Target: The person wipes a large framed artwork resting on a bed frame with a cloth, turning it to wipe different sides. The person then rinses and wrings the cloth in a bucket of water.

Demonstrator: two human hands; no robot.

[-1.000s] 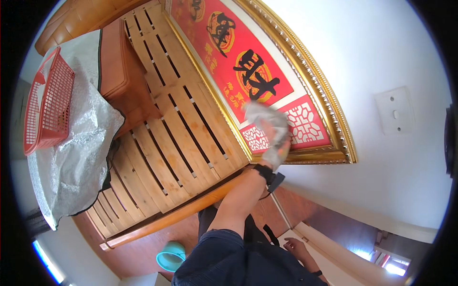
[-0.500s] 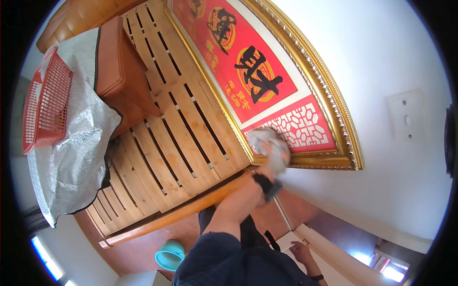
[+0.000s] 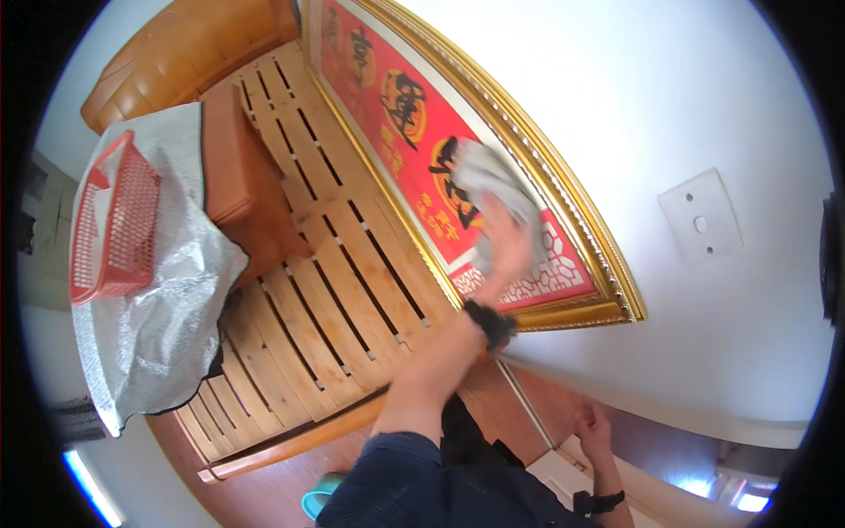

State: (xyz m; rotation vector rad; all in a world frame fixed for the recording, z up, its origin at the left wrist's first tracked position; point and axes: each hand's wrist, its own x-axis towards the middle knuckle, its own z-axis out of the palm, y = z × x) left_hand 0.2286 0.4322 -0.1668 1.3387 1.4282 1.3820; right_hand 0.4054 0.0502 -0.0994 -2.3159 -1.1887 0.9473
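A crumpled grey-white cloth [image 3: 497, 176] is pressed against a large framed red picture [image 3: 405, 145] with dark brush characters and a gold border. My left hand [image 3: 509, 242], blurred by motion, is closed on the cloth and covers part of the lower characters and the white lattice pattern. A black band circles that wrist. My right hand [image 3: 592, 427] hangs lower right, beside the wall, its fingers loosely bent and apart with nothing visible in them. A dark band is on that wrist too.
The frame leans by the white wall, above a slatted wooden bed base [image 3: 330, 264]. On the slats stand a brown box-shaped piece [image 3: 251, 189], a silver foil sheet [image 3: 180, 255] and a pink basket [image 3: 119, 224]. A teal bucket [image 3: 319, 497] sits on the floor. A wall plate [image 3: 701, 217] is at right.
My left hand and the cloth have moved up the picture, from the lattice corner onto the characters. My right hand has risen and shifted right. The whole view has shifted slightly.
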